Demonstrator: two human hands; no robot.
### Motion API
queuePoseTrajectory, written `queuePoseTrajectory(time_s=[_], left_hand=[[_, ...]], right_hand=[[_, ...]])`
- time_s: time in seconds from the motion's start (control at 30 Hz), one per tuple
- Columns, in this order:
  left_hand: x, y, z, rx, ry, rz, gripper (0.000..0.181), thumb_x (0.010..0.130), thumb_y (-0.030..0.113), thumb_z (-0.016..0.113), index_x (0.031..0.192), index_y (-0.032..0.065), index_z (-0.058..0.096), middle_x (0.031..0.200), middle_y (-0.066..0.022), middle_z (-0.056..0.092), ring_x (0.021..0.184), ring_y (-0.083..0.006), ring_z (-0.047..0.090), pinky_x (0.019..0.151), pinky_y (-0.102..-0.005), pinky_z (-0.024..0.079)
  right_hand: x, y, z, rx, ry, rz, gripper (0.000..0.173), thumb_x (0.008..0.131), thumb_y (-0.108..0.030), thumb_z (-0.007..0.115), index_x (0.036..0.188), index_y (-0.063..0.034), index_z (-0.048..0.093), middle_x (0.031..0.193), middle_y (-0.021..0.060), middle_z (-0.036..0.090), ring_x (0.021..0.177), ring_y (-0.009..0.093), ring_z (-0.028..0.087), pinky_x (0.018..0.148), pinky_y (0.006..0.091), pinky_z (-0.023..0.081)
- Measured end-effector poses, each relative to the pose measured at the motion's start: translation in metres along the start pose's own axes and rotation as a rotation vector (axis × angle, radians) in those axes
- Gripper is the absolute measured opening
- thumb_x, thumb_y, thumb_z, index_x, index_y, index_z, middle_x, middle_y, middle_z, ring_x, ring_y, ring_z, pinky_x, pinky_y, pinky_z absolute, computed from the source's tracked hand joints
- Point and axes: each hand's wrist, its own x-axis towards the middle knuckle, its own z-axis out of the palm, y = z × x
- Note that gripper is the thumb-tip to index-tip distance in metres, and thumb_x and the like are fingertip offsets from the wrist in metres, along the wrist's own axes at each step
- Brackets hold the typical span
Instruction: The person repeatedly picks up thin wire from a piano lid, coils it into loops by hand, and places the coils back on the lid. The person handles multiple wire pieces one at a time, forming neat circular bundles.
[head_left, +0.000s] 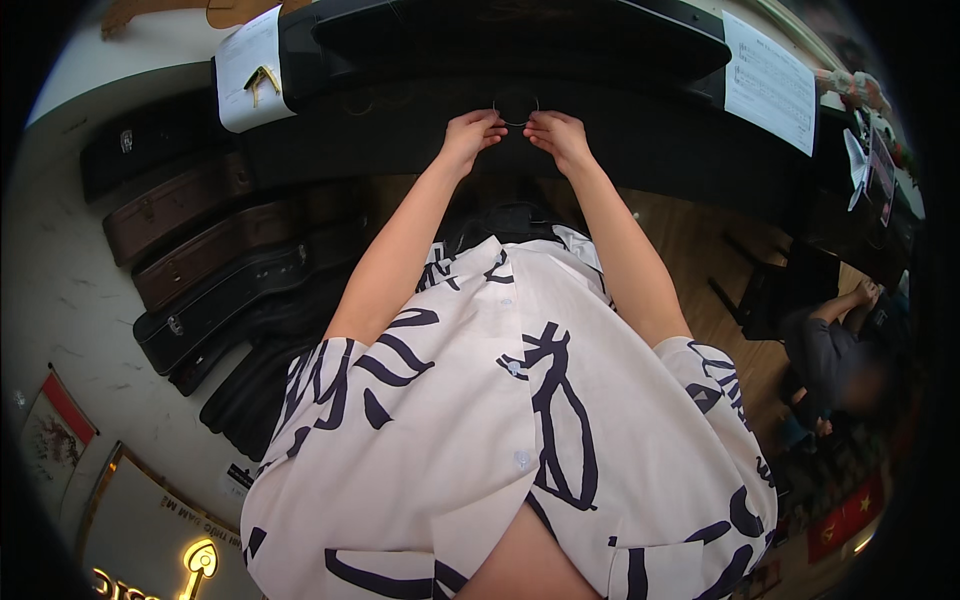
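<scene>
A thin, pale wire or string (517, 124), bent into an open loop, spans the gap between my two hands. My left hand (474, 136) pinches its left side between thumb and fingers. On the other side my right hand (556, 136) grips it the same way, fingertips facing the left ones. Both hands are over the front of a long black piece of furniture (360, 150), possibly a piano. Faint ring shapes (358, 101) show on its dark surface, left of my hands; they are too dim to tell what they are.
A gold capo (262, 82) rests on a paper sheet (247, 45) at the left end. Printed sheet music (772, 82) hangs at the right end. Several instrument cases (217, 259) stand along the left wall. To the right are a black chair (787, 289) and a seated person (825, 345).
</scene>
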Motion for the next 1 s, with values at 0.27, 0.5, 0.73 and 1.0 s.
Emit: queuePoseTrajectory(time_s=[0.27, 0.5, 0.73, 1.0], left_hand=[[0.014, -0.008, -0.004, -0.157, 0.161, 0.081, 0.025, 0.096, 0.009, 0.056, 0.118, -0.0039, 0.060, 0.104, -0.0142, 0.068, 0.090, -0.0214, 0.069, 0.074, -0.0281, 0.055], [0.002, 0.004, -0.017, 0.095, 0.455, 0.301, 0.036, 0.089, 0.011, 0.067, 0.121, -0.0037, 0.058, 0.094, -0.0114, 0.068, 0.075, -0.0181, 0.070, 0.064, -0.0279, 0.055], [-0.011, 0.032, -0.018, 0.341, 0.595, 0.573, 0.031, 0.092, 0.016, 0.069, 0.117, -0.0007, 0.063, 0.095, -0.0066, 0.066, 0.074, -0.0111, 0.067, 0.056, -0.0223, 0.050], [-0.019, 0.035, -0.040, 0.562, 0.598, 0.791, 0.016, 0.094, 0.015, 0.066, 0.096, 0.0013, 0.073, 0.089, -0.0032, 0.069, 0.074, -0.0102, 0.069, 0.057, -0.0222, 0.050]], right_hand=[[0.032, 0.019, 0.021, 0.136, 0.030, -0.011, 0.017, 0.090, -0.008, 0.062, 0.098, 0.0063, 0.065, 0.090, 0.0172, 0.071, 0.078, 0.024, 0.072, 0.069, 0.0297, 0.058], [0.026, 0.025, 0.053, 0.095, 0.081, -0.011, 0.019, 0.091, -0.008, 0.058, 0.098, 0.0092, 0.064, 0.088, 0.0192, 0.070, 0.073, 0.027, 0.073, 0.063, 0.0299, 0.060], [0.028, 0.026, 0.065, 0.097, 0.055, 0.042, 0.022, 0.093, -0.008, 0.053, 0.097, 0.0106, 0.062, 0.090, 0.0217, 0.069, 0.076, 0.029, 0.073, 0.066, 0.0333, 0.061], [0.023, 0.031, 0.061, -0.054, 0.004, 0.114, 0.020, 0.090, -0.008, 0.053, 0.096, 0.0088, 0.063, 0.085, 0.0197, 0.069, 0.072, 0.026, 0.072, 0.063, 0.0315, 0.061]])
